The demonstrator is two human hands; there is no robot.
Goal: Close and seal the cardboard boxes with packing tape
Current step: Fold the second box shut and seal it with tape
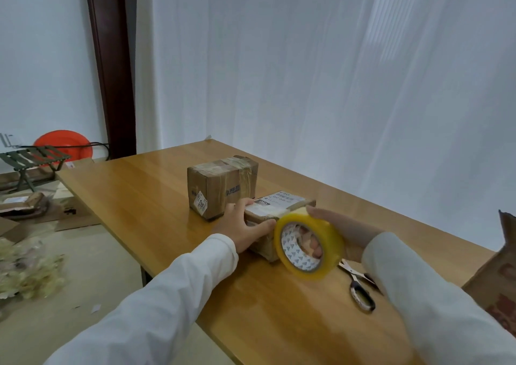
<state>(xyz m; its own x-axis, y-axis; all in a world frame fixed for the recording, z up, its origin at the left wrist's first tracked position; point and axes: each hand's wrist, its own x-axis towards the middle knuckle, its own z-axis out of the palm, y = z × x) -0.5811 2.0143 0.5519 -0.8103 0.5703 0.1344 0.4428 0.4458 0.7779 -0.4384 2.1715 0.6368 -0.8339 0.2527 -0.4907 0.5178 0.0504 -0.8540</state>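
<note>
Both hands engaged: left hand (243, 226) grasps small box (275, 219), long axis running away from viewer; right hand (339, 226) grips upright tape roll (308, 246).

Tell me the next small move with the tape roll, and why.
Probably draw the tape roll toward you and down the near side. The right hand grips it at the small box's near edge, a strip seems laid across the top, and the left hand steadies the box.
</note>
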